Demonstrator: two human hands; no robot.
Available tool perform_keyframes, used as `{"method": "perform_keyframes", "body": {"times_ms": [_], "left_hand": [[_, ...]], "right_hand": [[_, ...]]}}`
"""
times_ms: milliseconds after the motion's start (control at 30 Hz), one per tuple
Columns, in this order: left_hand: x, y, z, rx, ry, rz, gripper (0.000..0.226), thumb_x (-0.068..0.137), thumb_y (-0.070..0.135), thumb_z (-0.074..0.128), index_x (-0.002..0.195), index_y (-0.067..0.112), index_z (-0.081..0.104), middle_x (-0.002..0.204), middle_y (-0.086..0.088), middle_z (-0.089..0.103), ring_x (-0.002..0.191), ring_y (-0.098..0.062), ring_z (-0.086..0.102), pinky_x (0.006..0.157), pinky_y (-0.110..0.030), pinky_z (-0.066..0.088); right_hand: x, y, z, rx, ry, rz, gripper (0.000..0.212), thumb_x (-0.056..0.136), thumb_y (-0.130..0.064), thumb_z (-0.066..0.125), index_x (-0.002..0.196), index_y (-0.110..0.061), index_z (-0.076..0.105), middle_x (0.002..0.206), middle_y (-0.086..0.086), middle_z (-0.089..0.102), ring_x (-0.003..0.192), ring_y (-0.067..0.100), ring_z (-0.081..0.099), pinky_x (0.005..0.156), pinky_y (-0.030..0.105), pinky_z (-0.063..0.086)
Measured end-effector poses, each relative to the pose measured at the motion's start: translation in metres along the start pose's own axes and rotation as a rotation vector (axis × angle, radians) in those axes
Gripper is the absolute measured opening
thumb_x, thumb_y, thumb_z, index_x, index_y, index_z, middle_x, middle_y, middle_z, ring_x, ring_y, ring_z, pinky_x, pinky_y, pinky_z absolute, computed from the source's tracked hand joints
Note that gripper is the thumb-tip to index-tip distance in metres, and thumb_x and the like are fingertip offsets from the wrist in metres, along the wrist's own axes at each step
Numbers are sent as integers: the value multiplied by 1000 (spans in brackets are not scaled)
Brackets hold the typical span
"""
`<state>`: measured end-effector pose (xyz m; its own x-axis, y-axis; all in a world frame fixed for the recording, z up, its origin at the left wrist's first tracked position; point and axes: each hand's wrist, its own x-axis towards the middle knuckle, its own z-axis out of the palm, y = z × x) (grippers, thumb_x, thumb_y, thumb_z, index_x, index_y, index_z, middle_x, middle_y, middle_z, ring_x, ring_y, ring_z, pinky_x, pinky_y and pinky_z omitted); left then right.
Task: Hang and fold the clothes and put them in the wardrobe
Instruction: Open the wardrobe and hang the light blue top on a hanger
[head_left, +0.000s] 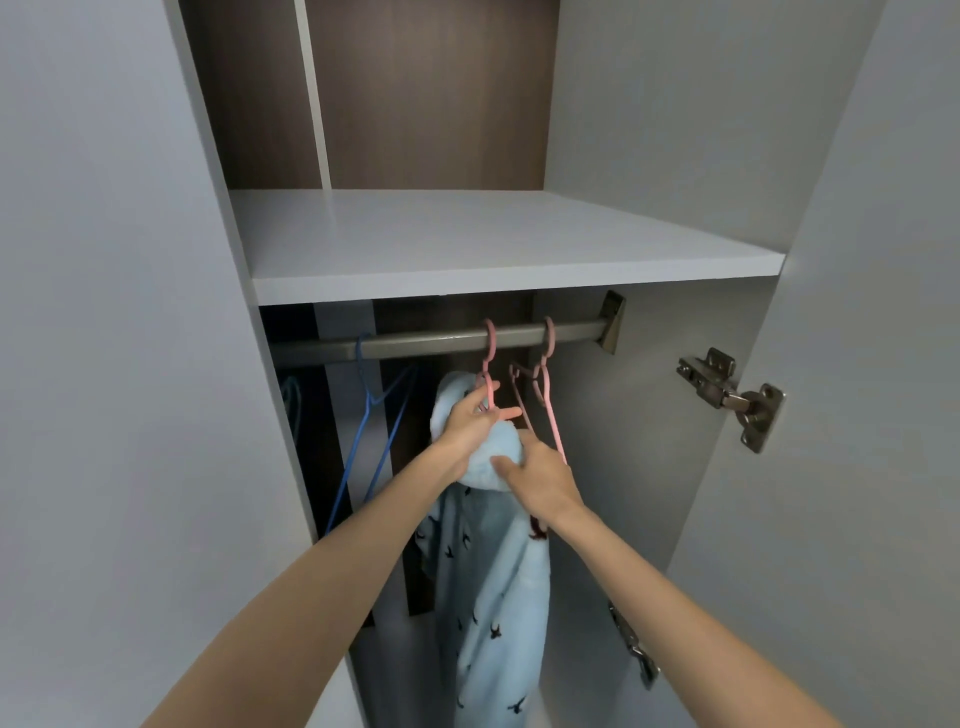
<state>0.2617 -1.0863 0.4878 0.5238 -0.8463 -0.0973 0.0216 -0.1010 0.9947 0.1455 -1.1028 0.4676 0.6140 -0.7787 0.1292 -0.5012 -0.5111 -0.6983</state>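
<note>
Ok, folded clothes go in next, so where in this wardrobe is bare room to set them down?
The shelf above the rail is bare, side wall to side wall. The rail is free between the blue hanger and the loaded pink hanger. Crowded toward the right: the empty pink hanger, the garment, left hand and right hand.

Inside the wardrobe (675, 156) a shelf (467, 244) runs across. The rail (431, 340) sits just under its front edge, fixed at the right end by a bracket (610, 322). Three hangers hook over the rail: the left hanger (363, 431) hangs apart near the left wall, the middle hanger (489, 343) is to its right, and the right hanger (548, 395) is just beside that one, nearest the bracket. The garment (493, 597) hangs down from the middle hanger. The left grip (470, 421) holds this hanger's neck; the right grip (540, 478) holds the garment just below. The door (857, 364) stands at the right, with the upper hinge (732, 397) above the lower hinge (634, 647).
</note>
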Motion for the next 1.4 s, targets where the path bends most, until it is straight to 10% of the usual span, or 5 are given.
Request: {"method": "perform_keyframes", "body": {"times_ms": [333, 633, 867, 967, 1400], "left_hand": [[3, -4, 6, 166, 132, 42, 39, 96, 9, 52, 134, 12, 47, 104, -3, 60, 110, -20, 54, 96, -27, 39], [-34, -15, 0, 626, 243, 280, 55, 94, 25, 53, 144, 21, 30, 144, -9, 35, 134, -29, 28, 105, -41, 31], [-72, -34, 1, 1019, -30, 460, 54, 92, 41, 52, 143, 35, 34, 157, 3, -1, 143, -24, 0, 112, -48, 25], [-78, -42, 0, 1102, -103, 436, 50, 94, 41, 50, 141, 40, 36, 158, 5, -6, 144, -26, -5, 112, -51, 21], [-96, -24, 0, 988, -34, 388, 47, 98, 30, 46, 144, 31, 36, 156, 1, 22, 142, -22, 20, 111, -40, 27]], "right_hand": [[-5, 1, -22, -109, -49, -60, 23, 97, -23, 45, 88, -10, 61, 84, 7, 62, 79, 24, 57, 74, 34, 48], [1, 25, -41, -144, 226, 3, 46, 95, -11, 49, 139, -4, 37, 133, 21, 44, 125, 34, 40, 101, 34, 34], [7, 41, -19, 192, 9, 282, 30, 102, -18, 36, 125, -1, 43, 96, 11, 59, 56, 2, 59, 54, 20, 45], [5, 38, -19, 246, 145, 238, 28, 103, -17, 31, 113, 0, 52, 94, 9, 56, 67, 15, 52, 56, 24, 41], [-4, 40, -45, 240, 233, 239, 33, 103, -19, 28, 109, 0, 55, 98, 8, 53, 84, 25, 51, 70, 30, 38]]}}
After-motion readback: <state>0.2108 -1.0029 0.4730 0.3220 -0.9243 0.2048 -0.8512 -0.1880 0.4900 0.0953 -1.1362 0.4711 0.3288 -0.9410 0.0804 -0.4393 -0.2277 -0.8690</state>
